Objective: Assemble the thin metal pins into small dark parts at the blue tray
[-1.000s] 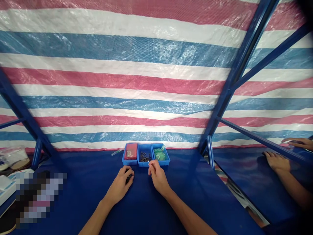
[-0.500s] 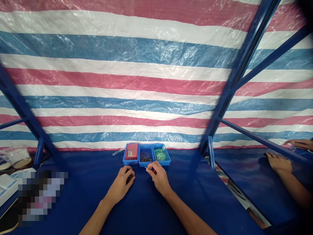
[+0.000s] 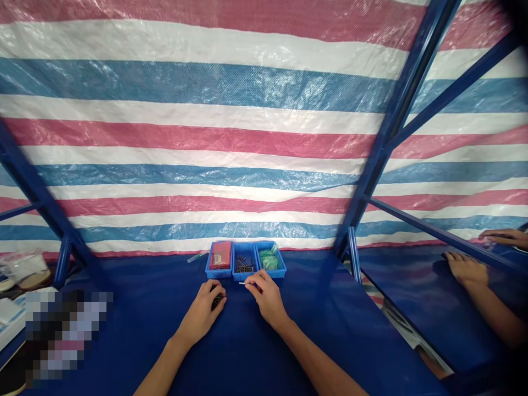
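A: Landmark first: the middle bin [image 3: 243, 277], blue, on the bench [image 3: 243, 352]. Hands?

B: Two bare ones on its near side, apart from each other. Left hand [image 3: 205, 309] near the bin, off to its left, fingers curled about a dark thing [image 3: 217, 300]. Mostly hidden; cannot tell whether it is gripped or only cupped.

A: And the other?

B: Right hand [image 3: 267, 300] just in front of the bin, a little to its right. Thumb and forefinger pinched on a thin pale piece [image 3: 242, 283]. Free end points left, close to the bin's near wall.

A: Bin contents?

B: Small dark pieces [image 3: 245, 265], loose heap, screw-like in outline. Too small to be sure.

A: Neighbours?

B: Left bin [image 3: 218, 273] just beside it, red packet [image 3: 221, 256] inside. Right bin [image 3: 277, 274] on its other side, green packets [image 3: 270, 260] inside. Farther left of the middle bin, a slim clear-and-green item [image 3: 198, 256] lying flat.

A: Farther out?

B: Striped sheet [image 3: 206, 143] behind the bin: red, white, blue. Blue post [image 3: 367, 176] slanting up, well to the bin's right. Past that, a co-worker's hand [image 3: 468, 270] on another blue surface [image 3: 429, 291].
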Demonstrator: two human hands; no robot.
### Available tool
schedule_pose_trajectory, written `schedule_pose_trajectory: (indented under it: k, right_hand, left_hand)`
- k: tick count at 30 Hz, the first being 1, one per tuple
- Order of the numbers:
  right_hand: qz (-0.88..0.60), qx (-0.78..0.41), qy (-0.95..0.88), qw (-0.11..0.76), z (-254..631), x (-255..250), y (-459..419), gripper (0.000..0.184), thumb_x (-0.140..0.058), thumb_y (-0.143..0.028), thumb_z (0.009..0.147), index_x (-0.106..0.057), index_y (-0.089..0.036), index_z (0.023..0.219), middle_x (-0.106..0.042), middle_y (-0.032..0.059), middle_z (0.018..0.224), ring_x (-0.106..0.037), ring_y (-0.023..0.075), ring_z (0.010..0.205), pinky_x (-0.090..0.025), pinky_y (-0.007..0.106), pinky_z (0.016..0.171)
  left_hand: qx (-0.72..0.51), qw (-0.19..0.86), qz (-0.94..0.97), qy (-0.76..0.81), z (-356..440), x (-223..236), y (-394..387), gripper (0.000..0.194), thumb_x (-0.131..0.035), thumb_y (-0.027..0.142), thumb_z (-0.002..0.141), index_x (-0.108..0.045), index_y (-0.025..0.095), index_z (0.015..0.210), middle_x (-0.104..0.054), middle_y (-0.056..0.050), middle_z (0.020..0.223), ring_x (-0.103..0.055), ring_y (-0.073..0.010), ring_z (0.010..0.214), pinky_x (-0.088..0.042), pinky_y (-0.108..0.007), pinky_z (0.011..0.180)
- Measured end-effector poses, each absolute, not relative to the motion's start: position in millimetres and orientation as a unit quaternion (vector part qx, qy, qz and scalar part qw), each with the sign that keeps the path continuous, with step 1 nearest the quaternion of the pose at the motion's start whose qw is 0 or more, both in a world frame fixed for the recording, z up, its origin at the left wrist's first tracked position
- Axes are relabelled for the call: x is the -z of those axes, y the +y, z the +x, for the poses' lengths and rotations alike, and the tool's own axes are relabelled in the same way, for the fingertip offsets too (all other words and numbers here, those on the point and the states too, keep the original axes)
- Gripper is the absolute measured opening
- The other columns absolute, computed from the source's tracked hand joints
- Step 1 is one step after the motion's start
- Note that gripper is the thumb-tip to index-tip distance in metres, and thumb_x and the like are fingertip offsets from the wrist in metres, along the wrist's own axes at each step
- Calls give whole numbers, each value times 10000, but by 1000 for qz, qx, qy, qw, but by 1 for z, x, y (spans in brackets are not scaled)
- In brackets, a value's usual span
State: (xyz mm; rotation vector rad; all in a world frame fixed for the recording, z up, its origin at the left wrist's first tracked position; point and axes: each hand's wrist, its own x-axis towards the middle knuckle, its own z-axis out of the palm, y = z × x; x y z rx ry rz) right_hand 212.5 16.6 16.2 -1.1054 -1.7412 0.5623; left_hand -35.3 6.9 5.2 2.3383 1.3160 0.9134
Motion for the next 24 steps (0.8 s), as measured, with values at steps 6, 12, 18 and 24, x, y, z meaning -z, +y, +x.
schedule_pose_trajectory:
  k: [6,12,18,24]
  right_hand:
    - [-466,-247,-702,479,214,-19,15,185,-547,-277,1025,-683,-262,899,-651,16,963,-632,177,745,-509,285,724]
    - [-464,-273,-687,487,214,-18,17,143,-573,-258,989,-664,-251,879,-641,10,994,-624,151,674,-525,287,714]
    - [-469,-237,-700,483,214,-17,17,139,-604,-231,961,-700,-256,864,-626,22,957,-629,191,811,-510,298,767]
    - [-461,-289,-677,496,214,-17,17,153,-584,-306,987,-705,-258,905,-672,31,992,-643,175,711,-538,281,650]
  left_hand:
    - [-322,150,814,460,-35,-7,6,200,-516,397,1081,-670,276,1040,-617,-66,1234,-604,-268,1161,-554,-444,1030]
    - [-323,149,813,461,-35,-6,7,195,-522,397,1079,-670,277,1038,-616,-67,1232,-601,-267,1163,-554,-439,1024]
    - [-320,148,813,463,-35,-4,8,181,-523,385,1080,-669,281,1054,-611,-60,1240,-598,-258,1168,-547,-429,1034]
    - [-328,139,814,458,-35,-5,8,204,-528,399,1074,-689,276,1052,-627,-73,1223,-616,-267,1143,-564,-441,1016]
